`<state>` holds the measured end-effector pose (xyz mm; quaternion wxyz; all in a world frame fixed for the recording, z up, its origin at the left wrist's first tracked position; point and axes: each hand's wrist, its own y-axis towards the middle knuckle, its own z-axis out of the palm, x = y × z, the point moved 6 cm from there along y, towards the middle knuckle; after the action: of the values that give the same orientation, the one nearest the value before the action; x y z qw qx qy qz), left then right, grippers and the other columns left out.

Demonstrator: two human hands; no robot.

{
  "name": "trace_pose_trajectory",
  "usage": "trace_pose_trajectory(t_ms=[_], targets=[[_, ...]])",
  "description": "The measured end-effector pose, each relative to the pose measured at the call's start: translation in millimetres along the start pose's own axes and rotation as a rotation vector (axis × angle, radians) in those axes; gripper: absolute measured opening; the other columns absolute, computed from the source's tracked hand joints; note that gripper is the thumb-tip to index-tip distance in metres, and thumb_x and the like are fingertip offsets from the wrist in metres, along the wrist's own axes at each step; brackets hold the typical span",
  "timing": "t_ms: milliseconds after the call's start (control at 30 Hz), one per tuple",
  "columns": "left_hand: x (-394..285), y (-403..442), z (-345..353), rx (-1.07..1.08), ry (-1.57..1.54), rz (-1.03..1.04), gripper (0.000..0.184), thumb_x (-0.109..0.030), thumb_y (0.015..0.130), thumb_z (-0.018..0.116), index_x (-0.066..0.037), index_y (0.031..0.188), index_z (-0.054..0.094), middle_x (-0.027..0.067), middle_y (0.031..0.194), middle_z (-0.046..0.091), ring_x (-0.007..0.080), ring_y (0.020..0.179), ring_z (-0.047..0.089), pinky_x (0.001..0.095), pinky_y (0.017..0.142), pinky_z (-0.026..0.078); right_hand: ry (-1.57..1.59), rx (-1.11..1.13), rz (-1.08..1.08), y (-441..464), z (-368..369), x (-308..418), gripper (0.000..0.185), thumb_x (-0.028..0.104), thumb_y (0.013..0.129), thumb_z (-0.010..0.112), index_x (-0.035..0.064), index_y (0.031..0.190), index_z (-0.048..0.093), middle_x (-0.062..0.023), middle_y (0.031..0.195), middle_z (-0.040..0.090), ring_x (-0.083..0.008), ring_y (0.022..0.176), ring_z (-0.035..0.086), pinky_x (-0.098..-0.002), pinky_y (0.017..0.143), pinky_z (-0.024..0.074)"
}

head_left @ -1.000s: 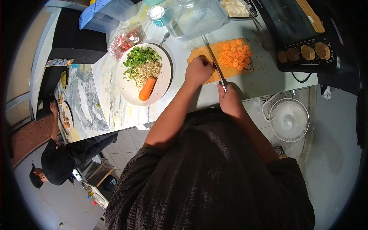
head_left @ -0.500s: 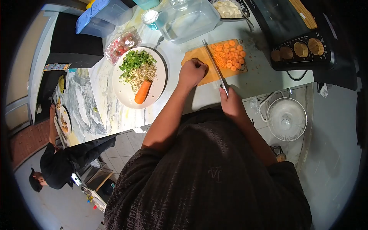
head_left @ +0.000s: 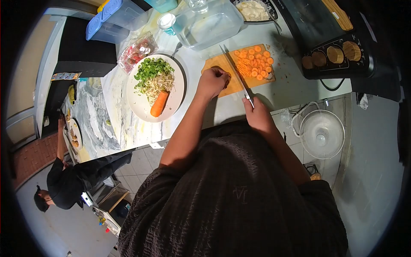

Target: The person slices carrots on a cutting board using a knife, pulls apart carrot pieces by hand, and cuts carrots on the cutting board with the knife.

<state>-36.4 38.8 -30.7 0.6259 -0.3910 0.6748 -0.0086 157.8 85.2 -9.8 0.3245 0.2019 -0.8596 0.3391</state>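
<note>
My right hand (head_left: 257,112) is closed round the handle of a long kitchen knife (head_left: 236,70), whose blade slants up across the wooden cutting board (head_left: 220,62). Thin carrot strips (head_left: 243,69) lie right along the blade, and several round carrot slices (head_left: 259,62) are spread over the board's right side. On the left part of the board rests my left hand (head_left: 211,83), its fingers curled in and pinched together. Whatever they may hold is hidden. Left of it, a white plate (head_left: 136,103) bears chopped greens (head_left: 153,68), bean sprouts (head_left: 157,85) and a carrot piece (head_left: 159,104).
Behind the board stand a clear plastic container (head_left: 209,30), a white-lidded jar (head_left: 166,21) and a pan of pale food (head_left: 253,10). A bagged red item (head_left: 137,52) lies beyond the plate. A black appliance with knobs (head_left: 336,55) sits right. Another person (head_left: 70,182) works at far left.
The whole view has shifted slightly. My left hand's fingers have moved very little on the board, and the knife stays in nearly the same place in my right hand.
</note>
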Motion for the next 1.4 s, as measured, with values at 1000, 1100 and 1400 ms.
trace_pose_trajectory(t_ms=[1000, 1100, 1400], targets=[[-2.0, -0.5, -0.8, -0.048, 0.077, -0.002, 0.018, -0.013, 0.089, 0.067, 0.004, 0.082, 0.063, 0.0064, 0.07, 0.064, 0.0116, 0.057, 0.058, 0.0263, 0.053, 0.046, -0.013, 0.065, -0.012, 6.3, -0.1, 0.1, 0.047, 0.042, 0.099, 0.05, -0.0042, 0.099, 0.056, -0.0291, 0.092, 0.064, -0.0485, 0.094, 0.06, -0.0484, 0.08, 0.0471], [-2.2, -0.4, -0.6, -0.039, 0.086, -0.009, 0.018, -0.013, 0.089, 0.067, 0.004, 0.083, 0.064, 0.0065, 0.07, 0.065, 0.0116, 0.057, 0.058, 0.0265, 0.054, 0.046, -0.039, 0.073, -0.022, 3.4, -1.8, 7.0, 0.047, 0.042, 0.099, 0.05, -0.0043, 0.099, 0.056, -0.0295, 0.093, 0.064, -0.0493, 0.095, 0.059, -0.0497, 0.081, 0.0469], [2.1, 1.3, -2.6, -0.087, 0.12, 0.009, 0.024, -0.021, 0.084, 0.068, 0.003, 0.085, 0.068, 0.0094, 0.066, 0.066, 0.0178, 0.058, 0.062, 0.032, 0.058, 0.048, -0.064, 0.054, -0.037, 3.1, 10.4, 5.8, 0.046, 0.04, 0.101, 0.048, -0.0054, 0.097, 0.055, -0.0309, 0.09, 0.063, -0.0514, 0.093, 0.059, -0.0533, 0.079, 0.0469]])
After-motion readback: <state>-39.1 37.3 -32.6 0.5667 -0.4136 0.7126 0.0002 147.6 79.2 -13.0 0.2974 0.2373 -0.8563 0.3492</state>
